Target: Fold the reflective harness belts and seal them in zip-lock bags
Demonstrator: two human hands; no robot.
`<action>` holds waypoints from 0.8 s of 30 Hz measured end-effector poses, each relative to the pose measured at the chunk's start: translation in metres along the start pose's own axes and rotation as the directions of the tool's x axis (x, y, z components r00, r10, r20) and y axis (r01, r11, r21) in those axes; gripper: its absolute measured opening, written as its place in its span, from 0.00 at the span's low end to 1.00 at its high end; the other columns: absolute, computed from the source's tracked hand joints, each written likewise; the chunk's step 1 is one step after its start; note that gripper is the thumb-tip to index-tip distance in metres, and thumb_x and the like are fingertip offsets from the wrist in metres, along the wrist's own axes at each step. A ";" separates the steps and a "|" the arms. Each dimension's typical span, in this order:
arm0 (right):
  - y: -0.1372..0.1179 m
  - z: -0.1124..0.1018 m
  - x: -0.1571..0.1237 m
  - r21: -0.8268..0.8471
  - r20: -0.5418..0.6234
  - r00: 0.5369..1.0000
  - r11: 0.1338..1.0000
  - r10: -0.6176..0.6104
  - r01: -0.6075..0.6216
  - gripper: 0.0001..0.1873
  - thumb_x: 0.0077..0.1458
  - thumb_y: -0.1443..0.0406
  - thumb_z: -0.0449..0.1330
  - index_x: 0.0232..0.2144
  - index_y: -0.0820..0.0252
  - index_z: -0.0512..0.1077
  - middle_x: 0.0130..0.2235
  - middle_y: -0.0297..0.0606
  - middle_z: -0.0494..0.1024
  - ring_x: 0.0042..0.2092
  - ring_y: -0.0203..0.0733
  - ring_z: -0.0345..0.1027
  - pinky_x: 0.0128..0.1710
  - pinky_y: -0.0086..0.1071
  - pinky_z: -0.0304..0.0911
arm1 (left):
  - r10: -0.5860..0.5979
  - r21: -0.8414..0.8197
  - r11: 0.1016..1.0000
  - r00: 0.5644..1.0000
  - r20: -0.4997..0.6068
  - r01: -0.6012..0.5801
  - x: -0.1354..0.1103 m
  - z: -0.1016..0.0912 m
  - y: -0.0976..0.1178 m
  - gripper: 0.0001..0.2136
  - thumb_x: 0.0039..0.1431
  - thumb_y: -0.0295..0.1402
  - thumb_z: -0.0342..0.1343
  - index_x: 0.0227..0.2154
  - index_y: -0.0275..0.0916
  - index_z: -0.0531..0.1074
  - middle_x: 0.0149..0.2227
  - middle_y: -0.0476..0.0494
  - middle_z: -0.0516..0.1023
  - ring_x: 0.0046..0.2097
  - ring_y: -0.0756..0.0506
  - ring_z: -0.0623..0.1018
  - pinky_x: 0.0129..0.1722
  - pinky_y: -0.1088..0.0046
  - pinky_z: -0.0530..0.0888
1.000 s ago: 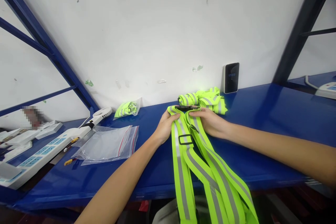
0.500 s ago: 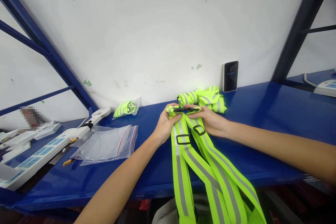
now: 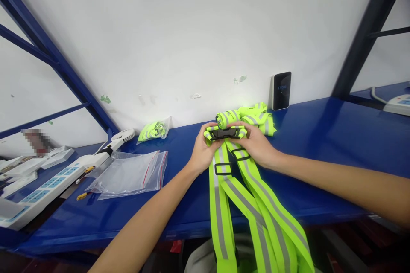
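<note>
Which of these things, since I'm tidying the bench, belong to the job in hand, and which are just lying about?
Belonging: green striped straps and black buckle, held in left hand and right hand; probably rolled straps, bagged straps, clear bags.
Lying about, seemingly: white fan, power strip, black-screened device.

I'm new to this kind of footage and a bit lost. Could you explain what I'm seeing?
There's no machine: a person works bare-handed, filmed by one head-worn camera looking forward and down. The left hand and right hand hold green straps at either side of a black buckle; the lengths hang past the front edge of the blue table. Behind the hands lies a strap bundle. Leftward are clear bags, a bagged bundle, a fan and a power strip. A screen device stands by the wall.
</note>
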State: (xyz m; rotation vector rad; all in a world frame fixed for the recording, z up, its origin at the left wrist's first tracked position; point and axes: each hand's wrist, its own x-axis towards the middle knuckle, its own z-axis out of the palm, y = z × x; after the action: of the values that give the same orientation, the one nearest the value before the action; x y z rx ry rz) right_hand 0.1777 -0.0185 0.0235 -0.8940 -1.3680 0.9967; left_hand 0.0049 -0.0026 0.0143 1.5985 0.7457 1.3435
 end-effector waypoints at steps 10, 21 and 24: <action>0.010 0.002 0.001 -0.036 -0.017 1.000 0.999 0.011 -0.012 0.19 0.45 0.65 0.66 0.42 0.57 0.72 0.43 0.37 0.78 0.45 0.46 0.70 0.48 0.39 0.64 | -0.050 0.008 0.999 0.996 -0.068 0.050 0.002 -0.001 -0.003 0.29 0.45 0.32 0.69 0.51 0.42 0.67 0.43 0.44 0.75 0.46 0.43 0.75 0.49 0.68 0.69; 0.016 0.000 -0.001 -0.134 -0.018 0.991 0.982 -0.134 0.130 0.17 0.46 0.71 0.60 0.41 0.58 0.71 0.41 0.38 0.78 0.44 0.48 0.70 0.46 0.38 0.63 | -0.010 0.090 0.996 1.000 -0.028 0.013 0.003 0.000 0.001 0.23 0.44 0.29 0.68 0.44 0.39 0.68 0.41 0.45 0.75 0.45 0.44 0.75 0.45 0.70 0.70; 0.015 0.001 -0.002 -0.193 -0.003 0.982 0.963 -0.191 0.187 0.19 0.46 0.73 0.58 0.43 0.58 0.70 0.42 0.38 0.77 0.44 0.47 0.70 0.46 0.38 0.62 | 0.041 0.144 0.989 0.997 -0.063 -0.032 0.003 -0.001 0.001 0.22 0.43 0.26 0.67 0.43 0.38 0.69 0.41 0.45 0.76 0.44 0.44 0.75 0.44 0.70 0.70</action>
State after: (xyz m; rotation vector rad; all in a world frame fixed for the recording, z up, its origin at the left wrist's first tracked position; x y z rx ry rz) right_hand 0.1762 -0.0152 0.0092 -0.8946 -1.5188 0.7156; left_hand 0.0047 -0.0001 0.0162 1.6940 0.8732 1.4016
